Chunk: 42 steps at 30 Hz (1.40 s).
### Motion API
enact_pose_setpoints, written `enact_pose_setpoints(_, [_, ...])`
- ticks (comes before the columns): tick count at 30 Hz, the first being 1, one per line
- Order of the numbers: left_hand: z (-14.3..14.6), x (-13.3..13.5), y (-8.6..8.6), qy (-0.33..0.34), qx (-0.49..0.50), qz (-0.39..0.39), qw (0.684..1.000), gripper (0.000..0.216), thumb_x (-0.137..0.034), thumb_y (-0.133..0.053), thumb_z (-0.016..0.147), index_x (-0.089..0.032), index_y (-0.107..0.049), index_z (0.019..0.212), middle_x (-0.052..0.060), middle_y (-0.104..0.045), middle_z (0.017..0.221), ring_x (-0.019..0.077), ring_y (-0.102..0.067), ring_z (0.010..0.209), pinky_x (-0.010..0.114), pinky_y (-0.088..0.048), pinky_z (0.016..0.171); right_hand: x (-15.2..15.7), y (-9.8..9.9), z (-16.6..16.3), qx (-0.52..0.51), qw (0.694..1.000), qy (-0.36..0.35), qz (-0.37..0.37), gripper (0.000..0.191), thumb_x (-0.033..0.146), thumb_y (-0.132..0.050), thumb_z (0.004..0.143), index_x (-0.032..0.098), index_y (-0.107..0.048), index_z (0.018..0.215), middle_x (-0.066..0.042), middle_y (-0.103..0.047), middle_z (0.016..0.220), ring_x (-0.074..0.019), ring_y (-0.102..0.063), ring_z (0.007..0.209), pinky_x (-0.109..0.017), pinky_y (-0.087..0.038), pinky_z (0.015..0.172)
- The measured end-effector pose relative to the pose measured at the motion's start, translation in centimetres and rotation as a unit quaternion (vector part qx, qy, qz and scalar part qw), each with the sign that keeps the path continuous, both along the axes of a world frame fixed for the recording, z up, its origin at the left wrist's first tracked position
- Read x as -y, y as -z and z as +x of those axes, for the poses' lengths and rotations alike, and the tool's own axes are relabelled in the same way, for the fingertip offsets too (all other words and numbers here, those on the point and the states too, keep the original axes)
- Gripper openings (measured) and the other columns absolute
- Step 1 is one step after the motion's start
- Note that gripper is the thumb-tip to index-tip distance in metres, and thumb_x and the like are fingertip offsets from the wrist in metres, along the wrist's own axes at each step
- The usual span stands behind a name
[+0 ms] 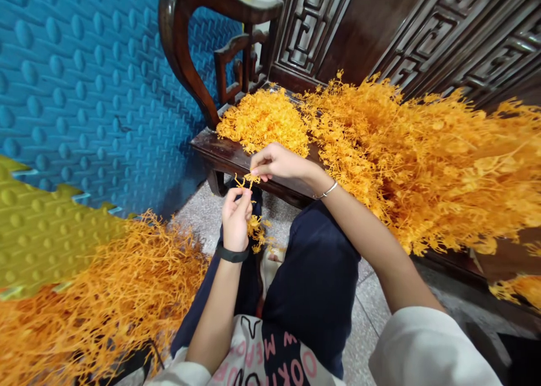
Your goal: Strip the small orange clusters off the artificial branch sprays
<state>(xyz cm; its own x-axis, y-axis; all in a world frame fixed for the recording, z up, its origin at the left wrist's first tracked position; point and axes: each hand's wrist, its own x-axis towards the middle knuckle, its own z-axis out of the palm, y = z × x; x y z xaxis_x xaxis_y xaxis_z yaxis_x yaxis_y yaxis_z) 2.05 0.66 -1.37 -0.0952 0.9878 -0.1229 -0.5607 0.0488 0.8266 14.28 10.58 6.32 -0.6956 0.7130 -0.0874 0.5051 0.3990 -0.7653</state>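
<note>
My left hand (236,214), with a dark band on its wrist, pinches the stem of a small orange plastic flower sprig (242,181). Just above it, my right hand (276,163) has thumb and fingers closed on the yellow-orange blossom end (252,178) of the sprig. Below my left hand hangs more of the orange sprig (257,231), partly hidden by the hand. Right behind my right hand, a pile of loose orange blossoms (266,118) lies on the dark wooden bench (230,149).
A large heap of orange sprigs with blossoms (448,160) covers the bench to the right. Bare orange stems (127,284) are heaped at lower left. A blue foam mat (84,81) stands along the left, with a yellow mat (51,228) below. The bench's curved armrest (177,42) rises behind.
</note>
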Motion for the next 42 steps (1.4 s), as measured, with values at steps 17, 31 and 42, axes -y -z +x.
enact_pose_setpoints(17, [-1.7, 0.0, -0.7, -0.078, -0.004, -0.007, 0.997, 0.026, -0.032, -0.069, 0.065, -0.018, -0.049, 0.071, -0.012, -0.029, 0.039, 0.0016, -0.021, 0.033, 0.014, -0.014, 0.035, -2.6, 0.8, -3.2, -0.091, 0.991, -0.059, -0.073, 0.013, 0.014, -0.056, 0.072, 0.009, -0.057, 0.060, 0.003, -0.053, 0.049, -0.0041, -0.046, 0.047, -0.018, -0.037, 0.051])
enact_pose_setpoints(31, [-4.9, -0.4, 0.0, -0.166, -0.023, -0.005, 0.986, 0.026, -0.031, -0.069, 0.065, -0.017, -0.047, 0.071, -0.012, -0.031, 0.036, 0.0012, -0.022, 0.031, 0.014, -0.014, 0.034, -0.3, 2.9, -8.6, -0.159, 0.983, 0.034, -0.080, 0.017, 0.017, -0.063, 0.071, 0.012, -0.050, 0.062, 0.005, -0.049, 0.048, -0.0056, -0.045, 0.046, -0.019, -0.036, 0.049])
enact_pose_setpoints(42, [-4.7, -0.9, -0.5, -0.166, 0.004, -0.016, 0.986, 0.029, -0.031, -0.072, 0.060, -0.017, -0.050, 0.071, -0.013, -0.030, 0.035, 0.0008, -0.021, 0.030, 0.014, -0.013, 0.034, 0.0, 4.9, -10.3, -0.204, 0.958, 0.200, 0.023, 0.016, 0.022, -0.061, 0.071, 0.014, -0.052, 0.059, 0.004, -0.051, 0.052, -0.0058, -0.046, 0.050, -0.019, -0.035, 0.053])
